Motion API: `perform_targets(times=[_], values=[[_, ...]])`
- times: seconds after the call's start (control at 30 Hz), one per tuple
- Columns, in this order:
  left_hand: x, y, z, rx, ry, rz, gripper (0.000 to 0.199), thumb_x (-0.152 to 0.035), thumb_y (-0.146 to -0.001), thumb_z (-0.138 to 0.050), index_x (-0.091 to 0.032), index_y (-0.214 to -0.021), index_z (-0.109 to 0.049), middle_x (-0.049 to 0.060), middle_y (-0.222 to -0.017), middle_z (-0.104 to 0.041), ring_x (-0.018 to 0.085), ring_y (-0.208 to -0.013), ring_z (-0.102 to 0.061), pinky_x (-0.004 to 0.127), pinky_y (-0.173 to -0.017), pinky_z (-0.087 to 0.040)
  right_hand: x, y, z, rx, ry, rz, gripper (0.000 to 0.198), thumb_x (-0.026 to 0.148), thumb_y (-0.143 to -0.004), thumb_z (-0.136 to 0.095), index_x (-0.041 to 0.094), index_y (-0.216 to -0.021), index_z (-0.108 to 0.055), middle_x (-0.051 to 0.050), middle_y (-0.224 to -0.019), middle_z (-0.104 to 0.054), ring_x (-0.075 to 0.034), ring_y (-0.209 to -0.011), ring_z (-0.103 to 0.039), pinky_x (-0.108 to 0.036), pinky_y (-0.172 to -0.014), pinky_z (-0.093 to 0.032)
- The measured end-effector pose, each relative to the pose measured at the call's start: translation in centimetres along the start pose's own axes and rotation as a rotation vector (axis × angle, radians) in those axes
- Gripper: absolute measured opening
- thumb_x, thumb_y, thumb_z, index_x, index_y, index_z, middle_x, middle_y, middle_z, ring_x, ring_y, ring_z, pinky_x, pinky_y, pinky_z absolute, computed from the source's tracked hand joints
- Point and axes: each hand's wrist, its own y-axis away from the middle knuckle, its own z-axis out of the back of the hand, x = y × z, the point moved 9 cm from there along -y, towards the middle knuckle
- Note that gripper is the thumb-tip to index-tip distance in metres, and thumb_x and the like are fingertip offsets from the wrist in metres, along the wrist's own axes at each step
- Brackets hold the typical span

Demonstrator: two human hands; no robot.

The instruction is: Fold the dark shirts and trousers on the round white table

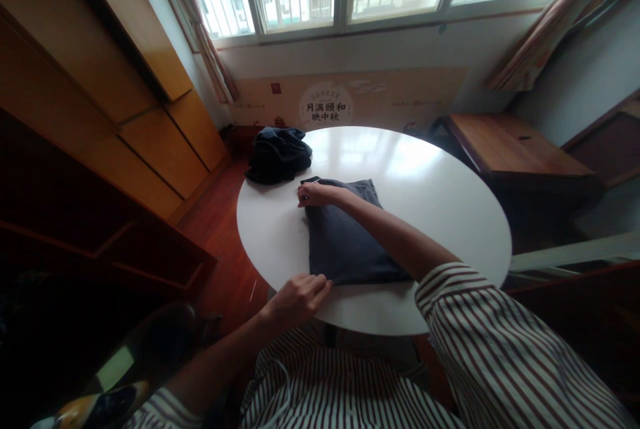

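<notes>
Pinching gray cloth point(350, 235) on bench point(450, 215): R hand point(315, 194) at far-L corner, L hand point(301, 295) near-L.

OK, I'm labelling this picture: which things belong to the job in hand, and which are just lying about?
In the job: grey cloth, left hand at its near corner, right hand at its far corner; white table beneath.
Apparently just lying about: dark cloth bundle, touched by neither hand, though it might belong; wooden side table.

Right arm point(393, 225) extended forward, crossing leftward; right hand point(314, 194) curled closed. Left arm point(227, 355) extended less far; left hand point(299, 297) palm down, fingers bent, fingertip closure unclear through blur.
</notes>
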Motion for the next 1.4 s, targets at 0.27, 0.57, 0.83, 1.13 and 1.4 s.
perform_targets(times=[0.27,0.57,0.83,1.13,1.4], values=[[0.5,-2.2,0.7,0.001,0.023,0.032,0.031,-0.012,-0.098,-0.044,-0.013,-0.128,-0.054,0.006,-0.089,-0.059,0.018,-0.075,-0.058,0.031,-0.065,-0.047,-4.3,2.0,3.4,-0.137,0.029,-0.202,0.023,0.016,-0.086,-0.062,0.015,-0.106,-0.073,-0.011,-0.104,-0.069,-0.021,-0.093,-0.061,-0.028,-0.080,-0.045],[0.3,-2.9,-1.0,-0.059,-0.029,-0.013,0.017,-0.015,-0.100,-0.046,-0.013,-0.109,-0.061,0.005,-0.084,-0.059,0.017,-0.073,-0.056,0.032,-0.065,-0.043,-7.9,3.9,3.5,-0.171,0.027,-0.393,0.025,0.025,-0.089,-0.065,0.013,-0.109,-0.073,-0.011,-0.098,-0.073,-0.018,-0.082,-0.065,-0.024,-0.073,-0.046],[-1.0,-2.5,-1.1,-0.086,-0.077,-0.144,0.016,-0.011,-0.098,-0.050,-0.006,-0.111,-0.059,0.004,-0.081,-0.058,0.016,-0.072,-0.057,0.032,-0.062,-0.041,-9.0,3.6,4.3,-0.285,0.044,-0.421,0.020,0.017,-0.090,-0.058,0.012,-0.095,-0.076,-0.012,-0.096,-0.075,-0.017,-0.083,-0.065,-0.023,-0.072,-0.042],[-1.2,-2.6,-1.0,-0.079,-0.055,-0.160,0.014,-0.012,-0.100,-0.047,-0.008,-0.106,-0.059,0.003,-0.080,-0.057,0.014,-0.071,-0.057,0.032,-0.060,-0.041,-8.7,3.8,4.4,-0.350,0.063,-0.436,0.023,0.022,-0.092,-0.056,0.011,-0.093,-0.075,-0.015,-0.095,-0.073,-0.021,-0.084,-0.065,-0.026,-0.073,-0.042],[-0.7,-2.4,-1.0,-0.139,0.006,-0.107,0.013,-0.013,-0.100,-0.047,-0.010,-0.105,-0.059,0.002,-0.079,-0.057,0.013,-0.069,-0.057,0.031,-0.060,-0.041,-7.2,1.4,3.5,-0.187,0.005,-0.322,0.027,0.030,-0.079,-0.076,0.017,-0.102,-0.073,-0.005,-0.086,-0.072,-0.013,-0.069,-0.060,-0.021,-0.061,-0.040]])
